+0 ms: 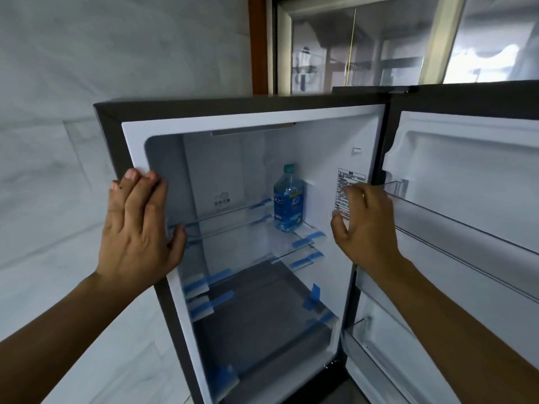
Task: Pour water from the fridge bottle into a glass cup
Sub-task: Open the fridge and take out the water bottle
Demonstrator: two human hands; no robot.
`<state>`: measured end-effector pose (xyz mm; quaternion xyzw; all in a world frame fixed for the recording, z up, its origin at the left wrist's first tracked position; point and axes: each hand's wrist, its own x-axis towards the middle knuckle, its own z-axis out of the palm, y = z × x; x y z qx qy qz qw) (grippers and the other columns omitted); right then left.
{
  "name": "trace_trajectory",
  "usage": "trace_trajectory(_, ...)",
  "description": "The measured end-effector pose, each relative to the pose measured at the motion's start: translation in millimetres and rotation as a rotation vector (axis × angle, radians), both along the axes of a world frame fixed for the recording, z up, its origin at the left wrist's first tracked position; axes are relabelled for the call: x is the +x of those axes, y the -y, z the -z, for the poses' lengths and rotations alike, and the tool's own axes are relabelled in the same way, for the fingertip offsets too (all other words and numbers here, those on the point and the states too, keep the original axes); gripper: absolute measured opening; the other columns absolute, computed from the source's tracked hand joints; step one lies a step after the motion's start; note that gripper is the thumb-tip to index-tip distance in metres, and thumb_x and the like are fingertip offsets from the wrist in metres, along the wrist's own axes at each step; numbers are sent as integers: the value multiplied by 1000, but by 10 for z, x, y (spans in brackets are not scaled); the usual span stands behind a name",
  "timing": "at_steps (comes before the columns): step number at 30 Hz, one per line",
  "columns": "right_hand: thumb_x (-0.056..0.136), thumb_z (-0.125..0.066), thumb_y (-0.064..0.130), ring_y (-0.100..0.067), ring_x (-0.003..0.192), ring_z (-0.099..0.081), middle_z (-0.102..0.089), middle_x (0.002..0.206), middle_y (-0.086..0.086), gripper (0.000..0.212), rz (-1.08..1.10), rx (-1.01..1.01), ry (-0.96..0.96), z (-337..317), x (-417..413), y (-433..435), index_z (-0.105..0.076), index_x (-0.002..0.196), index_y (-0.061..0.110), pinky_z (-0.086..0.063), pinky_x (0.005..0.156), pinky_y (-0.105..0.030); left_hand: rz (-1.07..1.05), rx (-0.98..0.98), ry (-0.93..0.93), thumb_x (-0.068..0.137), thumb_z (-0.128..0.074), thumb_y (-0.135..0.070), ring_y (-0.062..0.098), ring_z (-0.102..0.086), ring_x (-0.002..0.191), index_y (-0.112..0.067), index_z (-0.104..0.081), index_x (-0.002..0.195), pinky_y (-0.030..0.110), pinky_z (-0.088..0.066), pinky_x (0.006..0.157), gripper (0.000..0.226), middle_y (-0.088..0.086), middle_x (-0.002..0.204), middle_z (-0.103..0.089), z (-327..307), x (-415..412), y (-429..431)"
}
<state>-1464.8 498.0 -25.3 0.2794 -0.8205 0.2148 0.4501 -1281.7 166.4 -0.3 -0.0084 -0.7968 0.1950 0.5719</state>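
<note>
While the fridge point(186, 287) stands with its door point(466, 199) swung fully to the right, one bottle point(288, 199) is seen upright inside, on the upper glass shelf point(233, 225), toward the back right corner. The bottle is clear blue, with a blue label and a teal cap. The right hand point(364, 225) is held in front of the right inner wall, just right of the bottle and nearer the camera; it is not touching the bottle. Its fingers are spread and slightly curled, and nothing is gripped. The left hand point(137, 228) is laid flat against the left front edge of the fridge, fingers extended upward and the thumb hooked over the inner rim; it is well apart from the bottle. Open room is shown to the left of the bottle and in front of it, the rest of the shelf being bare. Two glass shelves are counted, one close below the other, their edges fixed with strips of blue tape point(309, 239). A printed sticker point(348, 191) is partly covered by the right hand. Rails are seen on the inside of the door. One bottle and two hands are shown; no cup is in view.
</note>
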Motion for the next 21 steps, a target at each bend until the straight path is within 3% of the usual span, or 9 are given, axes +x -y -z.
trace_trajectory(4, 88, -72, 23, -23, 110, -52, -53, 120, -13, 47, -261, -282, 394, 292, -259, 447, -53, 127, 6, -41, 88, -24, -18, 5, -16, 90, -60, -30, 46, -24, 144, 10, -38, 144, 52, -12, 124, 70, 33, 146, -40, -10, 4, -13)
trace_trajectory(9, 85, -78, 31, -27, 116, -55, -50, 133, -18, 65, -330, -574, 923, 483, -1050, 942, -46, 137, 6, -43, 88, -27, -65, -7, -23, 92, -58, -32, 39, -19, 149, 9, -37, 144, 53, -16, 123, 70, 25, 148, -34, -13, 6, -33)
trace_trajectory(12, 78, -85, 26, -34, 116, -58, -54, 133, -24, 73, -266, -608, 939, 573, -1476, 1144, -48, 134, -3, -46, 85, -29, -87, -14, -37, 90, -61, -29, 31, -12, 153, 9, -37, 144, 52, -18, 123, 70, 23, 147, -33, -19, 14, -55)
trace_trajectory(14, 73, -89, 23, -38, 116, -59, -58, 128, -26, 74, -230, -626, 891, 626, -1694, 1246, -52, 128, -9, -52, 91, -38, -97, -26, -43, 89, -62, -28, 30, -13, 153, 9, -39, 142, 53, -21, 122, 69, 24, 146, -35, -26, 21, -65)
trace_trajectory(17, 65, -93, 24, -39, 114, -60, -62, 122, -26, 76, -225, -655, 860, 701, -1884, 1352, -55, 121, -10, -51, 95, -51, -99, -53, -47, 85, -67, -24, 31, -17, 152, 13, -43, 137, 54, -23, 121, 69, 25, 143, -36, -32, 24, -71)
trace_trajectory(21, 56, -96, 25, -36, 113, -62, -64, 122, -21, 78, -295, -710, 892, 810, -1960, 1445, -59, 117, -5, -54, 92, -52, -126, -63, -48, 83, -67, -25, 35, -21, 150, 16, -45, 135, 55, -25, 119, 70, 30, 140, -38, -32, 28, -60)
